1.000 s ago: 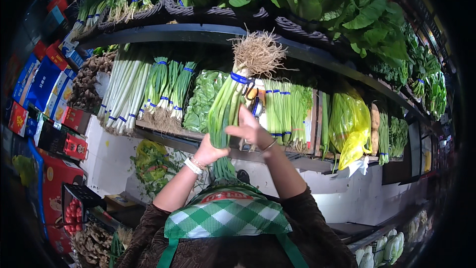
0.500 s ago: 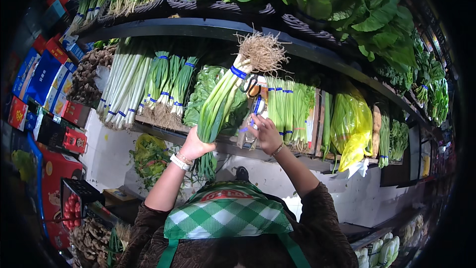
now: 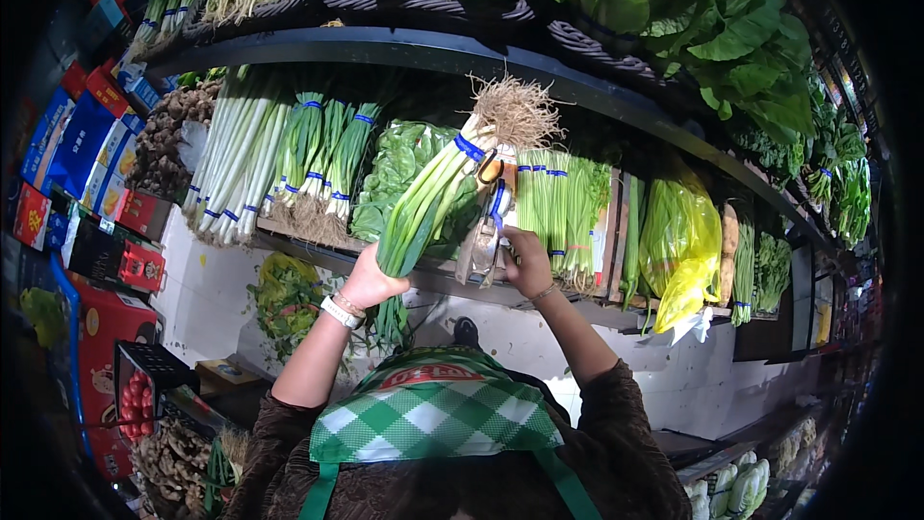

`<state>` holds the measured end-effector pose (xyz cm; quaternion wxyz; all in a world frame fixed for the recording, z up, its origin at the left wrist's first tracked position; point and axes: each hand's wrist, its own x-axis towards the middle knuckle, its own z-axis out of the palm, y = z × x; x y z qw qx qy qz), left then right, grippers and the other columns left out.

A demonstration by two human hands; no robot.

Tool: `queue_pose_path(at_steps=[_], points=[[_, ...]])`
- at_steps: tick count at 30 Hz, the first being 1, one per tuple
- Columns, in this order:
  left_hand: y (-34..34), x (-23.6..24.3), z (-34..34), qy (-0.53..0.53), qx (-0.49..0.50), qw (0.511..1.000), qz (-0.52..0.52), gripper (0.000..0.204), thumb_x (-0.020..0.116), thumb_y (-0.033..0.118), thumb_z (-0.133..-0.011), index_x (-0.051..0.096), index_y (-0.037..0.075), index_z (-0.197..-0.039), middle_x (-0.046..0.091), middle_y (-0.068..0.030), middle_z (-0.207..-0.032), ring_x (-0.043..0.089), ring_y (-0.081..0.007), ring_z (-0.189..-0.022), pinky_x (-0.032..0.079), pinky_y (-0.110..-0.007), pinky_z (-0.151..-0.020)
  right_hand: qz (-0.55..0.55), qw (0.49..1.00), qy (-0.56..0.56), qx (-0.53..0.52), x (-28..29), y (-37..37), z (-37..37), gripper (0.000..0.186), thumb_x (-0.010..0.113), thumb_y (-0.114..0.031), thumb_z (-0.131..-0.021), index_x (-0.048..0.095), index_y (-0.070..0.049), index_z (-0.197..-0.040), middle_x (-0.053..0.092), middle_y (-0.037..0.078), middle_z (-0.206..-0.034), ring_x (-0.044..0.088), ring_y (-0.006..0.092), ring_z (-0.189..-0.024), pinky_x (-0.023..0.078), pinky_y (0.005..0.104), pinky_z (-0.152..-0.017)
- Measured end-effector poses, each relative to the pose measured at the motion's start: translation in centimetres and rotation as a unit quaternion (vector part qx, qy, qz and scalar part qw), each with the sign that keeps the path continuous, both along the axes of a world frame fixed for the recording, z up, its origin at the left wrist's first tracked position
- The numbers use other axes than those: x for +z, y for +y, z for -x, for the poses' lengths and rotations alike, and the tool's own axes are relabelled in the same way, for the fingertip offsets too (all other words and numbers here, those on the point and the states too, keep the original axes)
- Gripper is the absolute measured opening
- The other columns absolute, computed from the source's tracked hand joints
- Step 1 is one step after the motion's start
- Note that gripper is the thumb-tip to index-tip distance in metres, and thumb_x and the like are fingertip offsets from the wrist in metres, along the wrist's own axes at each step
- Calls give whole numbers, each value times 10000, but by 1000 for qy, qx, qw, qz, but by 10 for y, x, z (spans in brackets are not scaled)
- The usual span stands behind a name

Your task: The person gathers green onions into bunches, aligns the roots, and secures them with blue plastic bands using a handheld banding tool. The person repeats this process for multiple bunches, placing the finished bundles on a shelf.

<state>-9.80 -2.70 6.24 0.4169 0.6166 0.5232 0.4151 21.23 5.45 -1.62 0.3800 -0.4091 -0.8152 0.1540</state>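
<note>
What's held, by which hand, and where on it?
Left hand holds the scallion bunch by its green leaves, roots up. Right hand is at the metal tool; grip can't be told.

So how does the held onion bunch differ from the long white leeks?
The held onion bunch is in the left hand; the long white leeks are unheld. The bunch's roots point up in view, the leeks' down. The bunch shows much green, the leeks mostly white. Both wear blue bands.
</note>
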Motion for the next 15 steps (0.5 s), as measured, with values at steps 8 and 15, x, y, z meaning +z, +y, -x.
queue_pose_path(at_steps=[8, 15], points=[[6, -3, -2, -30, -41, 998, 32, 305, 694, 29, -636, 566, 9, -913, 610, -8, -774, 540, -91, -689, 483, -273, -653, -66, 985, -152, -52, -12, 29, -7, 543, 581, 7, -744, 502, -106, -1269, 591, 162, -1113, 553, 349, -1007, 466, 436, -872], [6, -2, 0, -42, -43, 997, 50, 285, 675, 4, -635, 570, 11, -900, 598, 8, -760, 532, -81, -685, 478, -266, -639, -195, 960, -181, 88, -10, 32, -7, 483, 523, -104, -796, 565, -148, -1275, 583, 107, -1127, 580, 282, -925, 479, 395, -817]])
